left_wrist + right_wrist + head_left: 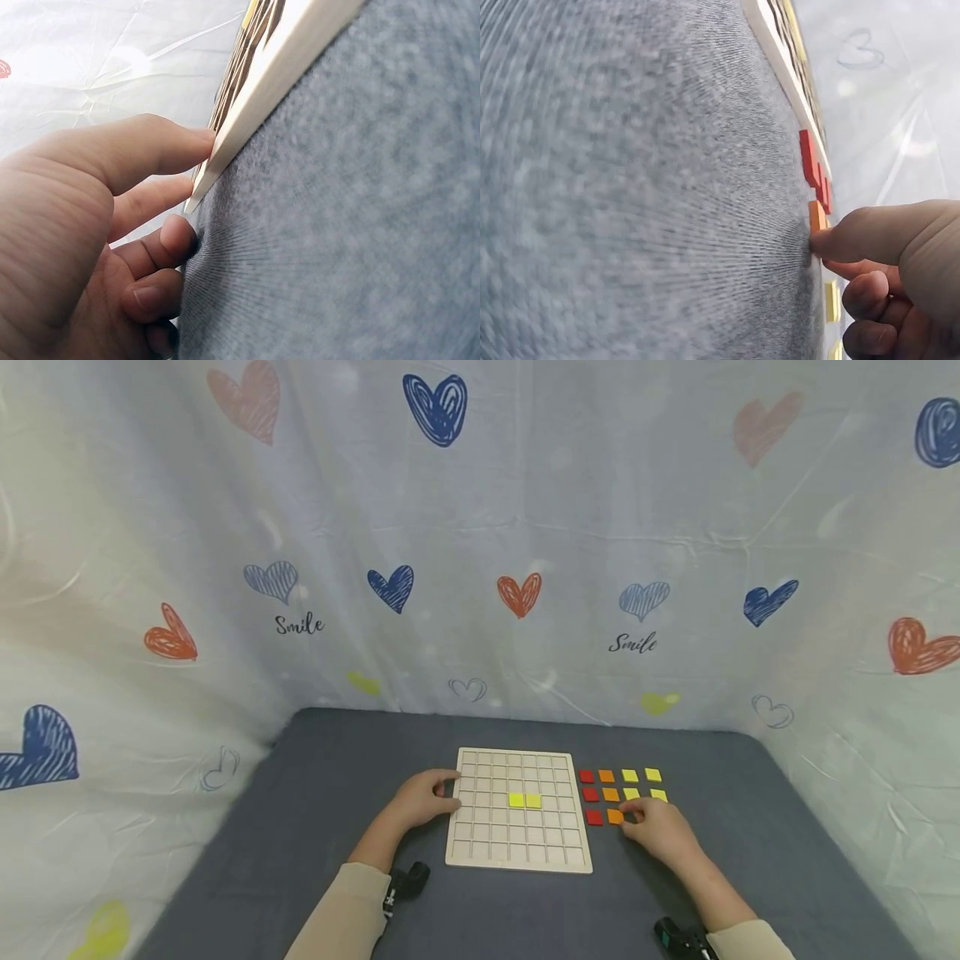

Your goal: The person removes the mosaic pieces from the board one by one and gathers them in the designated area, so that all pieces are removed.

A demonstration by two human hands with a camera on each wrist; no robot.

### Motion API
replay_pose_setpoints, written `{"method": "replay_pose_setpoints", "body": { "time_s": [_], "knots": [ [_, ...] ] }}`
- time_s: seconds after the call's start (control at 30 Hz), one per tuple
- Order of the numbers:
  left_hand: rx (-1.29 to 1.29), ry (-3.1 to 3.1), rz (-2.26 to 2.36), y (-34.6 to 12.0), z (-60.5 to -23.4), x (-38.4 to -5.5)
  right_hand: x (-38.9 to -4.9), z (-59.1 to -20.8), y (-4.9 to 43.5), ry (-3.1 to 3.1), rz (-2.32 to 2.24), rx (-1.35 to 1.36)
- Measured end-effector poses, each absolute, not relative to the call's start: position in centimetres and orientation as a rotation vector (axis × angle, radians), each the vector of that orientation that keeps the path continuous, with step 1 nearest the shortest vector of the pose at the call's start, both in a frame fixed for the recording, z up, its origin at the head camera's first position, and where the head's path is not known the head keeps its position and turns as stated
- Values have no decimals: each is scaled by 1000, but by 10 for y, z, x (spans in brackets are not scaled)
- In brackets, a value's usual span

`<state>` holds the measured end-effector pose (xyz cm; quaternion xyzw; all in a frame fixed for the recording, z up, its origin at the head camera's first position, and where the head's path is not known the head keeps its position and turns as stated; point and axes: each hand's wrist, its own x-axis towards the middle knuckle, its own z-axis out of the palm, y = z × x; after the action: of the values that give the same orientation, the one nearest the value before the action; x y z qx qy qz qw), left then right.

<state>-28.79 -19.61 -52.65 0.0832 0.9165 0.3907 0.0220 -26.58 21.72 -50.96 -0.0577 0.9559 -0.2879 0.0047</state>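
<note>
A light wooden grid board (480, 837) lies flat on the grey cloth, with two yellow square tiles (524, 801) side by side in its middle cells. At the board's left edge is my left hand (422, 797), its thumb and index finger spread along the rim and touching it. In the left wrist view, the other fingers of this hand (67, 225) bend loosely beside the board. To the board's right, my right hand (660, 831) has thumb and index finger at the nearest orange tile (615, 817), pinching its right side. The right wrist view shows the thumb against this orange tile (817, 216).
Red tiles (590, 795) stand in a column right of the board, then orange tiles (611, 795) and yellow tiles (653, 775). My right hand partly covers the nearer yellow ones. A white curtain (570, 527) printed with hearts surrounds the grey-covered table (337, 760).
</note>
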Motion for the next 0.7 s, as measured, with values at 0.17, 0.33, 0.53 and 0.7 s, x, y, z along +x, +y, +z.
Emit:
{"method": "replay_pose_setpoints", "body": {
  "time_s": [0.17,0.33,0.53,0.7],
  "knots": [
    [259,2833,1229,-196,-526,-287,-266,-502,217,3019,-887,-197],
    [251,2830,1229,-196,-525,-287,-268,-490,215,3025,-954,-212],
    [279,2827,1226,-196,-524,-286,-271,-474,206,3049,-959,-234],
    [280,2822,1226,-196,-523,-286,-274,-461,189,3031,-1011,-287]
  ]
}}
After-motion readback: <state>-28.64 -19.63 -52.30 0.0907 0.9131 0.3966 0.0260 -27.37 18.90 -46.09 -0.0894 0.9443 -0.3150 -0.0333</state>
